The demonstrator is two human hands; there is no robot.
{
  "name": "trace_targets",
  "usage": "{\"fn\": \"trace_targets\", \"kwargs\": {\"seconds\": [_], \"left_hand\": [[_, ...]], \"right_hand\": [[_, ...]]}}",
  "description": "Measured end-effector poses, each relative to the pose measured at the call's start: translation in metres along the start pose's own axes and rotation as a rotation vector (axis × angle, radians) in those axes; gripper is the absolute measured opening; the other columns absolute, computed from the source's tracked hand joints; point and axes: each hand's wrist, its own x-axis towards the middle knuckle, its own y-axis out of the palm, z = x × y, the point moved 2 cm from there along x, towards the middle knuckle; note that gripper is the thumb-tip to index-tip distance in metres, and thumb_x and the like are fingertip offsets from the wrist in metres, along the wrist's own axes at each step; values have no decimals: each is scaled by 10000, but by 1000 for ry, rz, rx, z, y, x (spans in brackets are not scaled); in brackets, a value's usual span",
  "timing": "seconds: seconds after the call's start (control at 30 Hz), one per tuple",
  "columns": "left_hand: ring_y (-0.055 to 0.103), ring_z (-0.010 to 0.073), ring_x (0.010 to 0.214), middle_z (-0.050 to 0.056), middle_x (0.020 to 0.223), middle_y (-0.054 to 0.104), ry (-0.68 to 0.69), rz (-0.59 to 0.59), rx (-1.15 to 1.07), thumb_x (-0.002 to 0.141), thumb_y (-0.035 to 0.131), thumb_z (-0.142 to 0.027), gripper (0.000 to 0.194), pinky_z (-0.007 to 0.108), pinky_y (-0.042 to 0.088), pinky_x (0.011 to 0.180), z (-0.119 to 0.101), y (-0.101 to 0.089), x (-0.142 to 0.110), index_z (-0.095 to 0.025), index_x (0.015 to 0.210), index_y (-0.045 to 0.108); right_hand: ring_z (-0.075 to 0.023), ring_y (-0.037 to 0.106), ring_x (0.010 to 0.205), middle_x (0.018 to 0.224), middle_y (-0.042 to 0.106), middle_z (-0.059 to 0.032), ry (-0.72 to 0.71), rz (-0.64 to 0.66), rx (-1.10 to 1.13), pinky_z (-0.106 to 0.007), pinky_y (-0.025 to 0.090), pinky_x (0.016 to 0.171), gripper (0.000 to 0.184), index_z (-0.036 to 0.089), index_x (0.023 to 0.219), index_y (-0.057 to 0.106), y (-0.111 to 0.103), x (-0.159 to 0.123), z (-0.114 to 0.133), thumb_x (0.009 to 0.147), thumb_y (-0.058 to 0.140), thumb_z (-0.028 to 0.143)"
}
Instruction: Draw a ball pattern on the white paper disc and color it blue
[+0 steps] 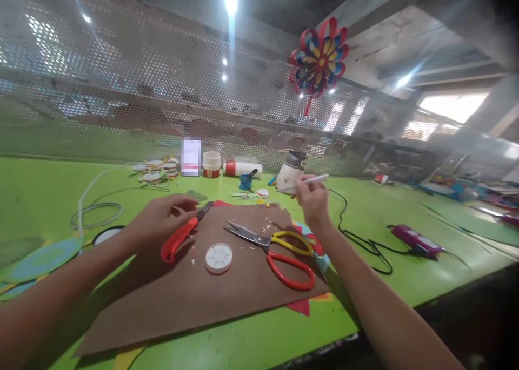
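Note:
My right hand point(313, 200) is raised over the far right of the brown board point(162, 310), closed around a slim white pen point(318, 179). Loosely curled, with a gap between thumb and fingers, my left hand point(172, 212) is at the board's far left edge, right beside a red-handled utility knife point(182, 237). I cannot tell whether it touches the knife. On the board lies a round white disc point(219, 258) with a line pattern and a reddish edge. Scissors point(267, 243) with one yellow and one red handle lie open to its right, among small paper scraps.
Along the back of the green table point(405, 208) stand a phone point(191, 156), a white-and-red cup point(211, 163), a white roll point(245, 168), a blue pot point(245, 182) and a beige jug point(287, 173). A purple corded device point(417, 240) lies right. A pinwheel point(320, 59) hangs above.

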Motion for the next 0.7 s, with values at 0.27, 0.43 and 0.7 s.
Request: {"fn": "trace_targets", "kwargs": {"seconds": [0.27,0.43,0.7], "left_hand": [[755,340,738,107,773,808,-205,99,309,821,765,-711,447,385,420,652,11,10,-6,-291,697,677],[732,336,675,79,717,757,-243,134,358,879,770,-553,347,390,422,645,11,16,-12,-294,696,631],[736,325,645,70,671,728,-295,162,394,913,804,-460,329,390,430,627,17,17,-11,-295,709,605]], "right_hand": [[-193,783,786,971,824,-30,105,-116,318,-362,705,752,340,170,1200,819,-1,-19,-1,1142,839,505],[-185,740,648,692,767,31,48,-161,393,-338,661,675,475,220,1039,829,6,-27,25,895,969,650],[-196,746,619,655,768,13,85,-243,419,-360,665,671,646,221,1004,831,2,-26,34,880,901,851]]}}
